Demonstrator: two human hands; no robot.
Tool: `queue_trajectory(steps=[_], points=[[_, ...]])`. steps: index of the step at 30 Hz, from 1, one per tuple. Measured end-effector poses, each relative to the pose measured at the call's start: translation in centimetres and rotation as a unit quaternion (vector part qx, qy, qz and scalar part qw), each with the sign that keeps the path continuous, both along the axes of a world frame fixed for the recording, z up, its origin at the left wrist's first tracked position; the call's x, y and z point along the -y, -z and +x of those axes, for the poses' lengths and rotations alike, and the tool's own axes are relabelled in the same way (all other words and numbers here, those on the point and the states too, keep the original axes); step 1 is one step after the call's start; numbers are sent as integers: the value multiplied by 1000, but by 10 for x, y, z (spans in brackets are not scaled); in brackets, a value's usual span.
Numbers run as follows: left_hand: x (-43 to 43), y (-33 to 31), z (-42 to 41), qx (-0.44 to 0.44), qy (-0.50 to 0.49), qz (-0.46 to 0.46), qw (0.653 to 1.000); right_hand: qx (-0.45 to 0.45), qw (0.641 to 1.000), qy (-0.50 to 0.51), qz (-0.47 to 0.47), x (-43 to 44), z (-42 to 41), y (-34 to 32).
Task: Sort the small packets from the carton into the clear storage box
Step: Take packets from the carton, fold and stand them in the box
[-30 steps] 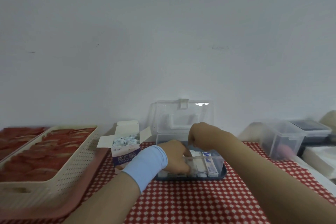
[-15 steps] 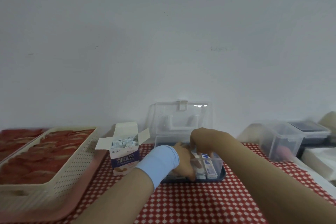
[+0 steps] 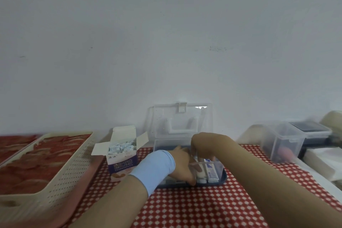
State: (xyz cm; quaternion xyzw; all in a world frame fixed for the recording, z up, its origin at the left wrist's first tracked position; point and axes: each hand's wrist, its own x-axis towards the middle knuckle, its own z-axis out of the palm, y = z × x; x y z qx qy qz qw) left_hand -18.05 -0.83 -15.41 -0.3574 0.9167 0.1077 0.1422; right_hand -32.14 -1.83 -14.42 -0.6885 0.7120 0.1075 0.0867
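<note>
Both hands sit inside the clear storage box (image 3: 219, 168) in the head view. The left hand (image 3: 182, 166), above a pale blue wristband (image 3: 153, 169), has slid deeper along the near wall than a second ago, and the right hand (image 3: 202, 144) has dipped from above to meet it. Their fingertips are hidden by each other and the wall, so I cannot tell whether either pinches anything. A row of white-and-blue packets (image 3: 211, 171) stands just right of the left hand. The carton (image 3: 123, 163), well left of both hands, still brims with small packets (image 3: 121, 147), so most of the sorting likely remains
</note>
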Motion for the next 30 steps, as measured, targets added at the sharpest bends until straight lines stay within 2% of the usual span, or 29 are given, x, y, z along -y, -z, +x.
queue_trajectory(steps=[6,9,12,15,18,22,26,30], points=[[0,-28,30,-103,-26,8,994,43,998,2,-37,-2,-4,-31],[4,-53,57,-196,-58,-9,979,103,988,-11,-116,-10,7,-54],[15,-70,90,-268,-124,-65,953,157,966,-42,-203,-15,34,-71],[27,-70,128,-274,-185,-116,937,199,947,-87,-237,-15,69,-75],[39,-55,164,-252,-247,-145,924,223,937,-132,-232,-9,108,-70],[42,-32,189,-260,-271,-132,918,191,946,-159,-208,8,148,-55],[41,-20,195,-286,-260,-151,910,89,961,-172,-198,24,171,-42],[44,-12,204,-334,-265,-130,895,19,965,-181,-188,31,180,-37]])
